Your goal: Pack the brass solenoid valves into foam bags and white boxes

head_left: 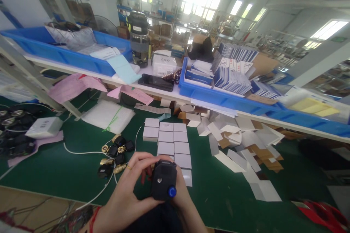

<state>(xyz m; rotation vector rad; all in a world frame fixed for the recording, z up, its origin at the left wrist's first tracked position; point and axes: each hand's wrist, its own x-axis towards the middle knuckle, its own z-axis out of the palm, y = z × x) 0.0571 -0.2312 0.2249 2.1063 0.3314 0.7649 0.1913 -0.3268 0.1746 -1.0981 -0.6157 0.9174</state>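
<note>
Left hand (127,189) grasps the black unit (164,176), fingers arched over its far side, thumb along the near one; the right hand (181,184) cups its right flank, most of those fingers hidden. The unit looks hard and dull, boxy with cut corners, a pale dot and a round blue knob (172,192) on its face. Left lie brass-and-black parts (119,158); beyond, flat white boxes (165,148) in rows; right, creased card (229,161). Smooth green table (205,189) shows between boxes and card

left hand (129,188) arched, fingers (144,162) curved, right hand (182,188) partly hidden
</note>
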